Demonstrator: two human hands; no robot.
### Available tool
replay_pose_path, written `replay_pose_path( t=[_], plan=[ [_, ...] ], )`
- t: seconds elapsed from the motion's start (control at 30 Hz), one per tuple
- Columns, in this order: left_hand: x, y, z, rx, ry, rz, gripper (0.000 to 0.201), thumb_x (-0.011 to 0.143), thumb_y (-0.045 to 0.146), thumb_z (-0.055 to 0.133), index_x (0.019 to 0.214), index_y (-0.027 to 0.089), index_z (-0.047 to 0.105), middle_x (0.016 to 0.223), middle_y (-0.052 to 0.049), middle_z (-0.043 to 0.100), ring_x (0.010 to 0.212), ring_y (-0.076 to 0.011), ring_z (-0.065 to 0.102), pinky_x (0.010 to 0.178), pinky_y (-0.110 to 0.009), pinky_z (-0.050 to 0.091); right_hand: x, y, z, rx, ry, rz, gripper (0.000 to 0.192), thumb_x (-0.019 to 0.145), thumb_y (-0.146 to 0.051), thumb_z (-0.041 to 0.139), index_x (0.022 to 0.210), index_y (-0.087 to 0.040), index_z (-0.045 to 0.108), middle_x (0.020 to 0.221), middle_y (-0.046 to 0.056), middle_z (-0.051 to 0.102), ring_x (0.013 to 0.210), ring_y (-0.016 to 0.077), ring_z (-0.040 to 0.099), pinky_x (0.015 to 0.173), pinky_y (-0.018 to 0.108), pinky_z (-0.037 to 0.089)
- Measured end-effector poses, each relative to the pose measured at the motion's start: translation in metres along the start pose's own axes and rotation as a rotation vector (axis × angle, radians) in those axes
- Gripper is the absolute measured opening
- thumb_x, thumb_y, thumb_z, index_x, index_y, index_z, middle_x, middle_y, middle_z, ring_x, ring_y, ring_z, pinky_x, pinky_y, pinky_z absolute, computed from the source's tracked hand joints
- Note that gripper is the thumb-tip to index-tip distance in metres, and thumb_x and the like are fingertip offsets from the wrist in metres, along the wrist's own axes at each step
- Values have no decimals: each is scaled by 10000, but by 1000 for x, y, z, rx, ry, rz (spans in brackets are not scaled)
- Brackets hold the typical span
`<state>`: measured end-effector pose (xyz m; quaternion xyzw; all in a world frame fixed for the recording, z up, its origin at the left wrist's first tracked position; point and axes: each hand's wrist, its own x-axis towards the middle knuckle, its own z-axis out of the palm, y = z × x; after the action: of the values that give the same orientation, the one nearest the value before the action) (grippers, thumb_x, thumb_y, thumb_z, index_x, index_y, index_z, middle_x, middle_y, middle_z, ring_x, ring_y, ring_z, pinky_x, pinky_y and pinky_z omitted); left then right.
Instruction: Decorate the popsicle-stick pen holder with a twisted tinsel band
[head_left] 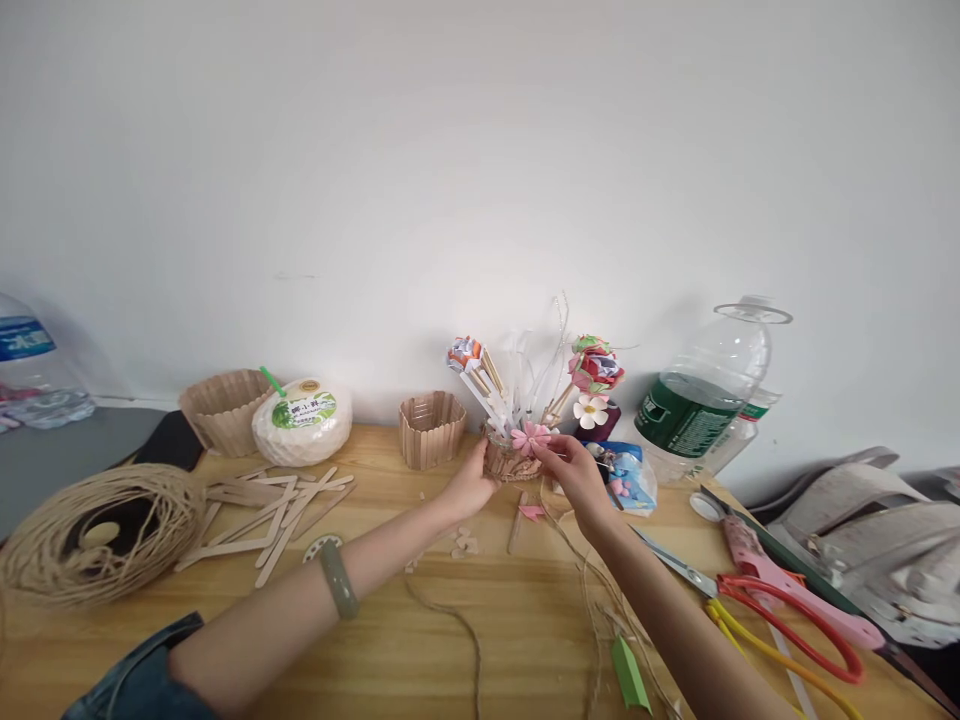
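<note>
On coconut drink, unreadable label.

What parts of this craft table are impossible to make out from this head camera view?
- Small basket: its sides are covered by the left hand and right hand.
- Pink flower: too small to tell whether the right fingers pinch it or just touch it.
- Twine coil: cut off by the left edge.
- Scissors: blade tips are hidden behind the right forearm.
- Blue bag: contents blurred.
</note>
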<state>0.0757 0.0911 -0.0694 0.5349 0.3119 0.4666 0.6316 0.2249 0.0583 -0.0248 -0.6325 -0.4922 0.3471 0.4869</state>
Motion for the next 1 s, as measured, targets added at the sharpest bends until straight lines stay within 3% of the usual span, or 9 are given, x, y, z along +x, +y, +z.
replay_pose_path(
  t=[0.13,0.23,0.33,0.5,0.63,0.77,0.9,1.0],
  plan=[
    [-1,1,-3,12,-1,-51,578,635,-19,627,1159,198,521,1240,-103,539,1180,-269,459,1034,-436,297,2,0,-6,28,-32,19,230,872,-276,525,1055,-139,555,1027,54,596,855,166,599,727,356,508],
    [-3,-2,-4,44,45,-107,348,785,153,599,1126,168,531,1206,-98,534,1105,-244,504,957,-462,379,1,-2,-9,25,-40,36,200,869,-278,528,1001,-133,568,969,41,603,804,150,597,694,333,505],
    [-9,-4,-4,70,105,-183,273,861,267,515,1112,160,531,1175,-87,530,1027,-221,537,869,-444,448,1,-6,-13,18,-8,28,138,844,-268,545,851,-136,581,827,6,585,723,128,560,624,278,466],
    [-29,5,-1,24,168,-287,215,837,233,545,1037,154,563,1147,-82,541,1035,-219,521,883,-436,427,-4,-13,-17,66,36,-71,106,739,-261,557,665,-190,532,693,-18,512,685,134,489,549,223,377],
    [-44,27,8,-119,149,-329,164,680,69,619,823,149,617,977,-85,618,1003,-230,536,891,-374,395,-18,-13,-14,117,-57,-170,114,745,-309,538,725,-199,517,696,-3,529,653,143,512,559,239,413],
    [-55,46,19,-293,61,-371,123,698,169,587,814,140,616,896,-76,646,842,-189,611,808,-300,425,-40,-8,-6,74,-132,-315,136,765,-325,568,766,-201,511,756,12,567,689,153,555,608,265,460],
    [-64,57,24,-377,-4,-468,347,825,436,427,839,131,593,839,-92,647,708,-173,623,675,-283,443,-57,-4,-1,-42,-157,-509,97,810,-297,545,777,-208,529,805,28,574,752,168,569,644,289,478],
    [-69,64,25,-412,-15,-496,487,817,566,373,850,129,585,795,-84,639,661,-159,613,646,-270,441,-63,-1,-3,-162,-106,-657,34,827,-208,525,803,-214,549,844,39,575,818,179,560,699,314,468]
  ],
)
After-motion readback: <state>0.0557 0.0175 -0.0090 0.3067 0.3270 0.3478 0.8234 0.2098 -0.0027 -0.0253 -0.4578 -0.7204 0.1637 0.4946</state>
